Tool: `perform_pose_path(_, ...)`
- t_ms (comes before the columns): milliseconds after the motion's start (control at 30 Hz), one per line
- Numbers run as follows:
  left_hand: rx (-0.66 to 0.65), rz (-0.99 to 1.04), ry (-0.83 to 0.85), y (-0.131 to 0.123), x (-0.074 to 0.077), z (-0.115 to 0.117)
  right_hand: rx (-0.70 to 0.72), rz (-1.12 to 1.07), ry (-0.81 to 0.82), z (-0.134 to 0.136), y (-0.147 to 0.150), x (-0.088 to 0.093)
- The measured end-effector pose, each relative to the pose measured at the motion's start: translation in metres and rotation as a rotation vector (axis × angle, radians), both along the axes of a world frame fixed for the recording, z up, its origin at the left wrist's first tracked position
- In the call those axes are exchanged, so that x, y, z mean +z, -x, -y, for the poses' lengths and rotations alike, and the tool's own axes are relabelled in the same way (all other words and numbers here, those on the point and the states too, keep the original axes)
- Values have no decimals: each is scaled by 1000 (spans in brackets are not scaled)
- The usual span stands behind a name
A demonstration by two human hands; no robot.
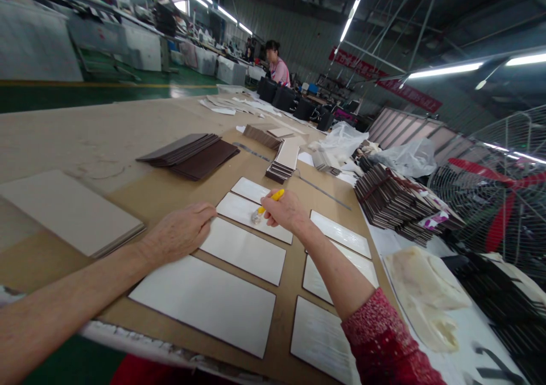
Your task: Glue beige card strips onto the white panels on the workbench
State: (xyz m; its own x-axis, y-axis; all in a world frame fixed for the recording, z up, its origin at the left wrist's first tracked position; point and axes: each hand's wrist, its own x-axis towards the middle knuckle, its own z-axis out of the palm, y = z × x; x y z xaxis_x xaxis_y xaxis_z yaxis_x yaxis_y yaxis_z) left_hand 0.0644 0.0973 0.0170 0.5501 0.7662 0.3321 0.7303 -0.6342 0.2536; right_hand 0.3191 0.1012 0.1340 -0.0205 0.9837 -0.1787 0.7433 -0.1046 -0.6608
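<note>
My right hand (285, 210) is closed around a yellow-handled brush (277, 195). Its pale bristle end rests on a narrow white panel (239, 210). At that panel's left corner, my left hand (183, 228) presses with its fingers together and bent. Another narrow white strip (249, 189) lies just beyond. Nearer me are a wider white panel (245, 248) and a large white panel (209, 299). Right of these, partly under my right forearm, lie several panels with a glossy wet look, among them a small one (341, 232) and a large one (319, 336).
Dark brown sheets (191, 156) and grey boards (70, 211) lie on the left. Stacked strips (285, 158) and a metal ruler (324, 190) sit ahead. To the right are dark stacked pieces (401, 200), a cream cloth (426, 288) and a caged fan (503, 186). A person (279, 69) works far back.
</note>
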Motion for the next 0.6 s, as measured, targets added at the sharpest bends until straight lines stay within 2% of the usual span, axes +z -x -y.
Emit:
perform_pose_path(133,-8,-2,2,1,-1,0,17,-47,-22,-8,0,12)
perform_pose_path(300,-14,10,-5,0,-1,0,-50,97,-90,2,-46,30)
perform_pose_path(433,-14,25,-13,0,-1,-1,-67,215,-100,19,-71,27)
perform_pose_path(600,-9,19,-10,-1,-1,0,-38,235,-89,28,-62,13)
